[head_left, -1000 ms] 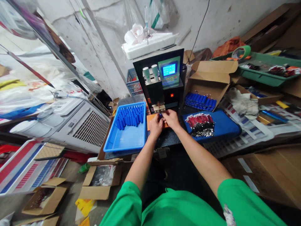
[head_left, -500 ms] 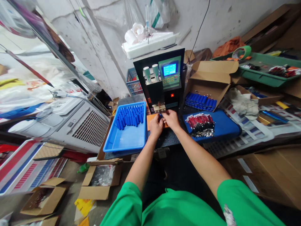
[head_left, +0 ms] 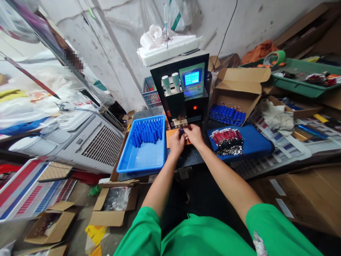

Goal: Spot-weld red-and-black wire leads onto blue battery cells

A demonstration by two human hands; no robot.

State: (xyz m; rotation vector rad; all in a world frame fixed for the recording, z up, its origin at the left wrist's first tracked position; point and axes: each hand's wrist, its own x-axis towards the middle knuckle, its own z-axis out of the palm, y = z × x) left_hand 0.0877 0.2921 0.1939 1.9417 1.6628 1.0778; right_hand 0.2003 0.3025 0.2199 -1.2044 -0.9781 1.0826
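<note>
My left hand and my right hand meet at the front of a black spot welder with a lit blue screen. Between my fingertips is a small blue battery cell, mostly covered by the fingers, right under the welder's copper electrodes. Both hands are closed on it. An orange block lies beneath my hands. To the left, a blue tray bears rows of blue cells. A bundle of red and black wire leads rests at the right on a blue pad.
An open cardboard box with more blue cells stands right of the welder. Behind it is a green tray with tape and wires. A grey air cooler stands at left. Opened cartons lie on the floor.
My hands stay nearly in place at the electrodes, still around the blue cell. The view has shifted very slightly.
</note>
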